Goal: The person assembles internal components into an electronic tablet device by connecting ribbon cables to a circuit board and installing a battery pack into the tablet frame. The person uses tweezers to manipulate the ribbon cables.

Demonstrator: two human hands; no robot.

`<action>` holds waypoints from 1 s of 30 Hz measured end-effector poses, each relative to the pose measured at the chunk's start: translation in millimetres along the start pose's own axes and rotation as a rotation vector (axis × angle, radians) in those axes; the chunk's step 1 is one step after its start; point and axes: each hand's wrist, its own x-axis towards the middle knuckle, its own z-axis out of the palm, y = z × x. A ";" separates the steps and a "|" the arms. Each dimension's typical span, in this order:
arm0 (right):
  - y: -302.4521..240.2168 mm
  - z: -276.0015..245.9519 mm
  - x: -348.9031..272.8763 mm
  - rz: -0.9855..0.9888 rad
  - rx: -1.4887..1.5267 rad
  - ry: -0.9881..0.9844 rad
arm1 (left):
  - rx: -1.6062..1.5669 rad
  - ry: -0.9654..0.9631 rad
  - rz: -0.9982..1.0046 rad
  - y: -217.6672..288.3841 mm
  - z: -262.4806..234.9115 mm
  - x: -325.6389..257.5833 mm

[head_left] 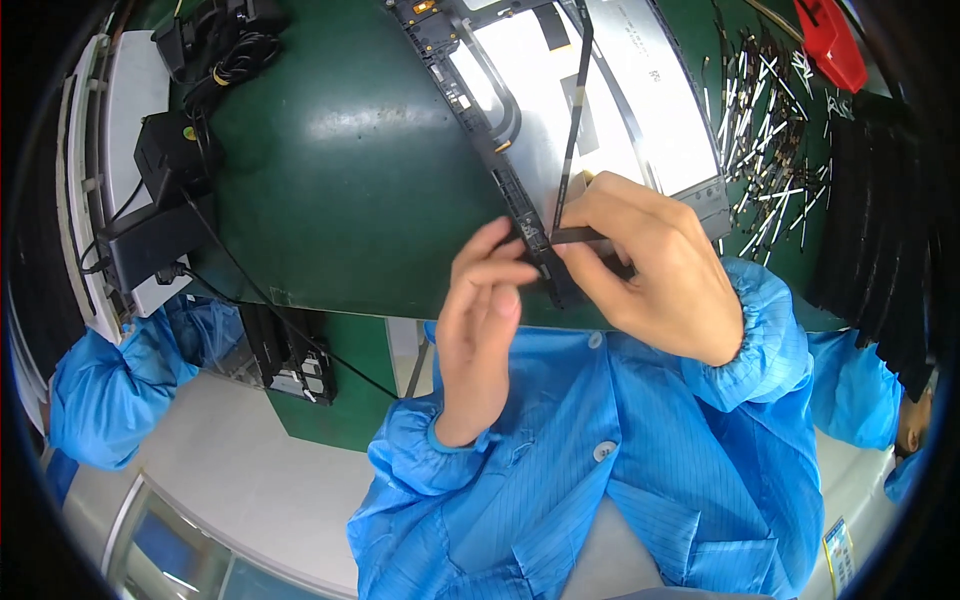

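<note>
An opened tablet-like device (520, 90) lies tilted on the green bench, with silver-white panels and a black frame edge. A thin black strip cable (574, 120) runs lengthwise over it down to my right hand. My right hand (655, 265) pinches a dark slim tool (578, 235), its tip at the frame's lower edge beside the cable end; its exact kind is unclear. My left hand (480, 310) is at the frame's lower left edge, slightly blurred, fingers bent and apart with nothing in them. Whether its fingertips touch the frame cannot be made out.
Many thin black and white strips (765, 140) lie scattered to the right, near a red object (832, 45) and hanging black strips (865, 220). Black power adapters with cables (175, 160) stand at left. Blue sleeves of other people (115, 395) show at both sides.
</note>
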 end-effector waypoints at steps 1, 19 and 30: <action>-2.1 -0.6 0.8 0.037 -0.033 -0.005 | 0.127 0.049 0.059 -1.4 0.9 4.3; -5.3 -5.2 4.2 0.085 -0.088 -0.052 | 0.256 0.094 0.238 -11.1 -2.3 26.6; -4.1 4.0 1.5 0.108 -0.034 0.050 | 0.234 0.068 0.196 -12.3 -5.6 25.7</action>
